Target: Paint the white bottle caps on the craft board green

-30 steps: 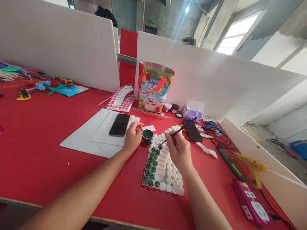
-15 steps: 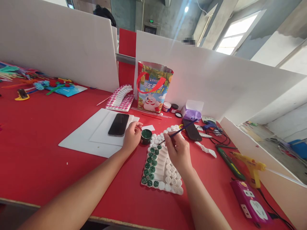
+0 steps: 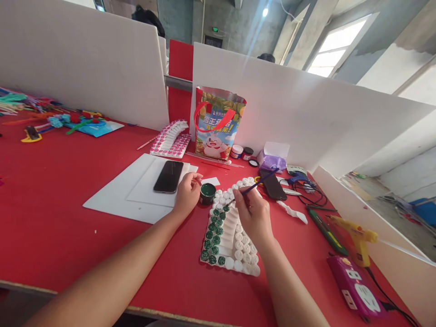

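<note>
My right hand (image 3: 254, 213) is closed round a dark blue paintbrush (image 3: 261, 178). The brush tip touches or nearly touches a green rosette near the top of the left side of a white craft piece (image 3: 226, 240). Rows of small rosettes edge this piece: several on the left are dark green, the others white. A ribbed white strip runs up its middle. My left hand (image 3: 188, 194) rests beside an open jar of green paint (image 3: 207, 194), its fingers loosely bent with a gap between them and nothing visible in them. Whether it touches the jar, I cannot tell.
White boards (image 3: 116, 200) with a black phone (image 3: 168, 176) lie left. A similar pink-and-white piece (image 3: 170, 140) and a printed bag (image 3: 220, 125) stand behind. On the right are a second phone (image 3: 273, 185), a utility knife (image 3: 327, 230), a yellow glue gun (image 3: 356, 234) and a power strip (image 3: 356, 288).
Almost nothing differs. Both hands keep their places, and the back end of the paintbrush has shifted very slightly.
</note>
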The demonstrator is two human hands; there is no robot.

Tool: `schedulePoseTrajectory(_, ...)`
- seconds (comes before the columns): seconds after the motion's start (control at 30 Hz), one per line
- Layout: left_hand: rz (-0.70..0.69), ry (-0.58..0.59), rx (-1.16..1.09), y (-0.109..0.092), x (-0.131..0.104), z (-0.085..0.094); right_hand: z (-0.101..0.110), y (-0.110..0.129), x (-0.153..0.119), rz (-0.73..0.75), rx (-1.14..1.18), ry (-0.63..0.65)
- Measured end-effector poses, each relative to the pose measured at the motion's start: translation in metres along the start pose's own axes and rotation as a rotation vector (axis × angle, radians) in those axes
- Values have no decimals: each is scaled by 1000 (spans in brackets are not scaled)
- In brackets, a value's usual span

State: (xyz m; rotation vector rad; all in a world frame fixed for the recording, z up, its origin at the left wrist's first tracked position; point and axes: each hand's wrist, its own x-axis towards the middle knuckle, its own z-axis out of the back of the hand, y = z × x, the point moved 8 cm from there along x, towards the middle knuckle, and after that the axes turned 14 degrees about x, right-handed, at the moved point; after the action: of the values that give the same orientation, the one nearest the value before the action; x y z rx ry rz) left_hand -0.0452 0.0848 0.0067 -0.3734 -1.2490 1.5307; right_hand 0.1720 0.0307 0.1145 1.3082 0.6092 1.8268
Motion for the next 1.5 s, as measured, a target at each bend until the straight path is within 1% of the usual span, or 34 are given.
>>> schedulePoseTrajectory(0.5, 4, 2, 7, -3, 0, 1, 0, 1, -1, 12, 14, -5)
schedulePoseTrajectory(1.0, 5, -4, 7, -2, 0, 0, 1, 0, -1, -16, -6, -5)
schedulePoseTrajectory(1.17, 6, -8, 10, -2, 0, 1, -2, 2, -3, 14, 10, 14)
schedulePoseTrajectory(1.3, 7, 6, 11, 0, 0, 0, -1, 2, -4, 24, 15, -2)
schedulePoseTrajectory(1.43, 13, 2, 11, 0, 1, 0, -2, 1, -4, 12, 11, 14)
schedulePoseTrajectory(1.5, 13, 2, 8, 0, 0, 0, -1, 0, -3, 3, 5, -5)
